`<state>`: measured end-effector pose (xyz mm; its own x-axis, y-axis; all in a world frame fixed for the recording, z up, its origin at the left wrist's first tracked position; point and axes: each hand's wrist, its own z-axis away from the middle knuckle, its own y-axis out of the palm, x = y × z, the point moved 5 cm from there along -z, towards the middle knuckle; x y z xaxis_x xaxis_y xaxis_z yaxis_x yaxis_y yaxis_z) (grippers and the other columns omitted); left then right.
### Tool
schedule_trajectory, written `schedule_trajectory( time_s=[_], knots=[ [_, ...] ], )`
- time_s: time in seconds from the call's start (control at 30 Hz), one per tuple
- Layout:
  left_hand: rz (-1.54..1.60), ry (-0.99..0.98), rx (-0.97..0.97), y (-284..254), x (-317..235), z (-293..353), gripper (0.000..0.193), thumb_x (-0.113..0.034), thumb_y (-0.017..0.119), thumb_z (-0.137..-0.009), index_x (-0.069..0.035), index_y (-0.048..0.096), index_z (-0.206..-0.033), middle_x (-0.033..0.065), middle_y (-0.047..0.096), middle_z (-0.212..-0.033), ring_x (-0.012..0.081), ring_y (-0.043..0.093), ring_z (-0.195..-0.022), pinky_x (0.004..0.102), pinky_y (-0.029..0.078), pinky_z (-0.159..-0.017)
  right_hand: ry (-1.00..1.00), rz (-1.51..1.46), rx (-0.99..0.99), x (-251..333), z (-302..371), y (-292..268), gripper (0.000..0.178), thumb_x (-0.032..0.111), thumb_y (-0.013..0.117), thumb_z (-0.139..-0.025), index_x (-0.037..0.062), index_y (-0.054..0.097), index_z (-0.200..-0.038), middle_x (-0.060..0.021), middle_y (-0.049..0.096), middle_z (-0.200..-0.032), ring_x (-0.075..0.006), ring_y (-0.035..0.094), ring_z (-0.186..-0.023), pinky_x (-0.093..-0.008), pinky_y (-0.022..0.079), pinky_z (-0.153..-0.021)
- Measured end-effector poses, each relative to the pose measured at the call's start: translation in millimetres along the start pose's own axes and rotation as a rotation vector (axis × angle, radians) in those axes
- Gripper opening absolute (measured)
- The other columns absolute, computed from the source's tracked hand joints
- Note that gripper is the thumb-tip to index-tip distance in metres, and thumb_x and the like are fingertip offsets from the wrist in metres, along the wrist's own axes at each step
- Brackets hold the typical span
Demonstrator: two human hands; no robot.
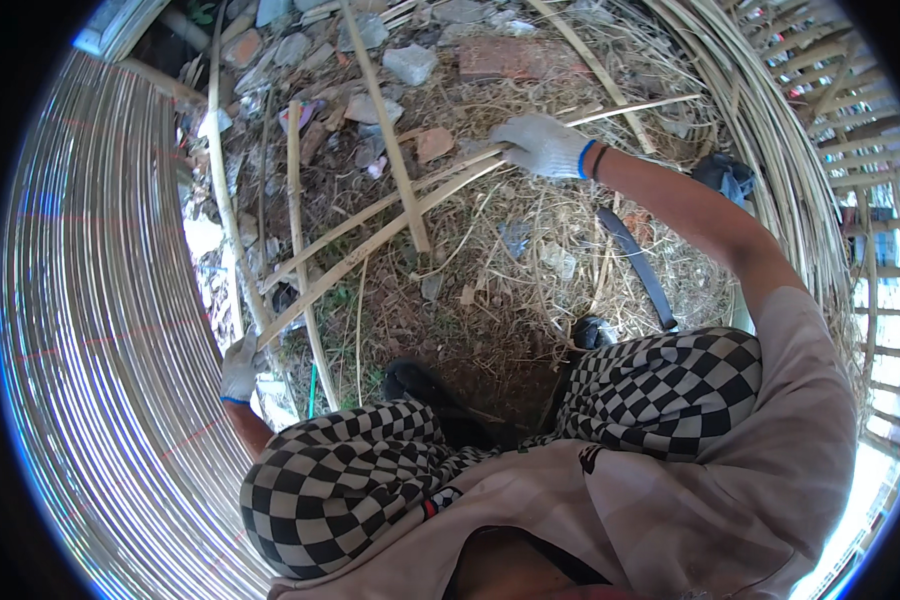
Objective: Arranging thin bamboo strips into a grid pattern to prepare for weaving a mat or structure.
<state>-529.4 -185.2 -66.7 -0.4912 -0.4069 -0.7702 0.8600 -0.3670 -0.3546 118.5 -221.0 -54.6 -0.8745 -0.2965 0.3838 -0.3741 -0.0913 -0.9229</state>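
Note:
A long split bamboo strip [370,243] runs slantwise across the ground before me. My left hand [240,368], in a white glove with a blue cuff, is closed at its near left end. Farther off to the right, my right hand [542,145], gloved the same way, has its fingers closed around the strip, with its palm side hidden. A second, thinner strip [345,228] lies close alongside and passes by the right hand too. Beyond that hand, a pale strip end [635,108] sticks out to the right. Another strip [385,125] crosses the pair.
A dark, slightly curved blade [635,265] lies right of centre on straw-littered soil. Stones [410,65] and a reddish brick slab [520,58] lie at the far side. A slatted screen [100,300] stands left; bundled strips [770,130] and a lattice [875,230] are at right.

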Motion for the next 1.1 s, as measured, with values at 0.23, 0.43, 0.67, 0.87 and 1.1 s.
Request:
schedule_trajectory(
  time_s=[0.23,0.43,0.67,0.87,1.1],
  knots=[
    [0.055,-0.138,0.293,-8.5,0.8,37.5,0.048,-0.052,0.061,-0.099,-0.007,0.053,-0.083,-0.0054,0.037,-0.061,0.0103,0.035,-0.049,0.0307,0.040,-0.051,0.097,-0.051,0.073,3.4,-3.5,-0.8,0.022,0.014,0.059,-0.093,0.0030,0.065,-0.111,-0.0177,0.066,-0.097,-0.0366,0.064,-0.094,-0.0491,0.051,-0.087],
    [0.143,-0.194,0.204,-57.4,30.6,77.5,0.046,-0.048,0.067,-0.097,-0.003,0.060,-0.093,-0.0031,0.045,-0.062,0.0125,0.046,-0.050,0.0327,0.048,-0.055,0.055,0.004,0.004,12.2,-0.1,-10.1,0.028,0.018,0.066,-0.090,0.0055,0.065,-0.115,-0.0148,0.067,-0.102,-0.0357,0.063,-0.099,-0.0478,0.050,-0.091],
    [0.101,-0.188,0.104,-74.0,42.3,99.8,0.047,-0.048,0.068,-0.096,-0.002,0.061,-0.097,-0.0020,0.048,-0.064,0.0130,0.048,-0.051,0.0330,0.050,-0.056,-0.326,0.241,-0.034,92.2,13.0,13.5,0.042,0.028,0.081,-0.074,0.0099,0.064,-0.108,-0.0084,0.063,-0.105,-0.0281,0.061,-0.107,-0.0449,0.047,-0.095],
    [0.060,-0.168,0.061,-73.1,37.8,91.8,0.048,-0.047,0.069,-0.095,-0.001,0.061,-0.101,-0.0011,0.050,-0.065,0.0134,0.050,-0.052,0.0332,0.051,-0.057,-0.258,0.171,-0.063,86.0,18.3,30.8,0.016,0.018,0.072,-0.081,0.0103,0.064,-0.092,-0.0080,0.054,-0.090,-0.0287,0.056,-0.090,-0.0439,0.044,-0.081],
    [0.013,-0.167,-0.006,-64.7,28.9,88.7,0.049,-0.047,0.070,-0.095,0.000,0.062,-0.106,0.0000,0.053,-0.067,0.0139,0.052,-0.053,0.0334,0.052,-0.059,-0.048,-0.090,0.723,125.8,52.5,15.6,0.031,0.039,0.064,-0.089,0.0089,0.067,-0.084,-0.0118,0.061,-0.065,-0.0277,0.061,-0.056,-0.0415,0.050,-0.057]
  ],
)
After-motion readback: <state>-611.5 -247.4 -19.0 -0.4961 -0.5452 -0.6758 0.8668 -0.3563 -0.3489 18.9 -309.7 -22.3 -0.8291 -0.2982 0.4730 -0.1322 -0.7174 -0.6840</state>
